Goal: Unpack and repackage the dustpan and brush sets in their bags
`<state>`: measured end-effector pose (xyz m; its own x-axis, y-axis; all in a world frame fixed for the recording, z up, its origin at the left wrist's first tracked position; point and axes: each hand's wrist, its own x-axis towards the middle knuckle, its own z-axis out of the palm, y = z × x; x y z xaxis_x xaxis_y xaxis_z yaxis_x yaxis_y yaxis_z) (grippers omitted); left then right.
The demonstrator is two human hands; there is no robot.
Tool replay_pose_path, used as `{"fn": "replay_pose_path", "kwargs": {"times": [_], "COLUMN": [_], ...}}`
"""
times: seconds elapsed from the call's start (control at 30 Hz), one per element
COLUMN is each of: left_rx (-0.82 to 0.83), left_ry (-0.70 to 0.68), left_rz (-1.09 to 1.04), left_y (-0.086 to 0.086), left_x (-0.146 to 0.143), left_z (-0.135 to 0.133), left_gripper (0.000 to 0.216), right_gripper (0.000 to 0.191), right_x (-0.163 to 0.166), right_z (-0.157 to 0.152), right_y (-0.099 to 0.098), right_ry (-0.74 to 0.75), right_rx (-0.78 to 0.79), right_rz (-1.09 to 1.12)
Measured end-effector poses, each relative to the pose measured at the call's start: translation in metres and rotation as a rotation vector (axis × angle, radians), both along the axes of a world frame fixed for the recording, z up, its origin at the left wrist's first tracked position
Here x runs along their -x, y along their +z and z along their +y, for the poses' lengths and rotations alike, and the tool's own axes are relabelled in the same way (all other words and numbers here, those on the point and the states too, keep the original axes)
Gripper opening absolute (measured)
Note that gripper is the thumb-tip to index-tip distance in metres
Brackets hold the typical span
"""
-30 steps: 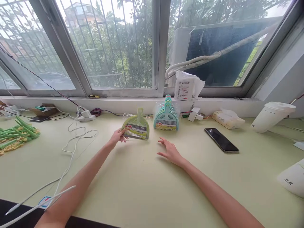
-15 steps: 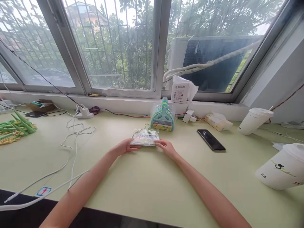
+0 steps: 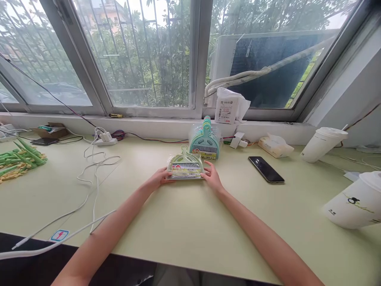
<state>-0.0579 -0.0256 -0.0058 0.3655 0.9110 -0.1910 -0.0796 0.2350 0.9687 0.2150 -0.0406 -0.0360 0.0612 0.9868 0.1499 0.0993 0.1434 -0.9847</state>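
Cups sit on your right: a white lidded cup (image 3: 323, 143) at the far right by the sill, and a printed one (image 3: 354, 200) nearer you, both tilted in this view; you cannot see what is in either. Far left, a small open cardboard box (image 3: 50, 130) holds something green.

Your left hand (image 3: 159, 180) and right hand (image 3: 212, 178) flank the dustpan set (image 3: 185, 166) in the middle of the pale green table (image 3: 178, 230). Each hand presses a side edge of the pack, fingers loosely curled rather than closed around it, so it is held between your palms with its near edge on the table.

It is a light green small dustpan with a brush, sealed in clear wrap, handle pointing away from you, with a colourful label strip across the front. Just beyond it stands a stack of teal dustpan sets (image 3: 205, 140).
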Motion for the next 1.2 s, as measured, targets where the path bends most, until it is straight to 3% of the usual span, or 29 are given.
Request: {"fn": "replay_pose_path", "kwargs": {"times": [0.17, 0.33, 0.43, 0.53, 0.63, 0.73, 0.83, 1.03, 1.2], "left_rx": [-0.103, -0.377, -0.548, -0.623, -0.604, -0.525, -0.492, -0.547, -0.591], "left_ry": [0.047, 0.114, 0.235, 0.422, 0.585, 0.697, 0.714, 0.656, 0.657], "left_rz": [0.095, 0.185, 0.332, 0.646, 0.953, 1.1, 1.1, 1.075, 1.117], "left_y": [-0.001, -0.011, -0.014, -0.01, -0.004, -0.001, -0.002, -0.007, -0.013], "left_x": [-0.003, 0.003, 0.019, 0.045, 0.071, 0.08, 0.07, 0.041, 0.037], "left_z": [-0.002, 0.017, 0.044, 0.078, 0.111, 0.142, 0.175, 0.245, 0.284], "left_gripper": [0.058, 0.053, 0.039, 0.032, 0.034, 0.036, 0.037, 0.04, 0.038], "right_gripper": [0.067, 0.068, 0.078, 0.078, 0.055, 0.034, 0.025, 0.024, 0.025], "right_x": [0.001, 0.008, 0.011, 0.011, 0.012, 0.015, 0.02, 0.023, 0.025], "right_z": [-0.003, -0.012, -0.016, -0.015, -0.01, -0.009, -0.01, -0.009, -0.005], "right_y": [0.0, 0.007, 0.01, 0.007, 0.004, 0.006, 0.011, 0.017, 0.021], "right_ry": [-0.023, 0.022, 0.098, 0.109, 0.128, 0.19, 0.226, 0.227, 0.208], "right_rx": [-0.081, -0.232, -0.267, -0.253, -0.2, -0.2, -0.214, -0.166, -0.112], "right_rz": [-0.021, -0.232, -0.332, -0.374, -0.442, -0.586, -0.681, -0.672, -0.638]}}
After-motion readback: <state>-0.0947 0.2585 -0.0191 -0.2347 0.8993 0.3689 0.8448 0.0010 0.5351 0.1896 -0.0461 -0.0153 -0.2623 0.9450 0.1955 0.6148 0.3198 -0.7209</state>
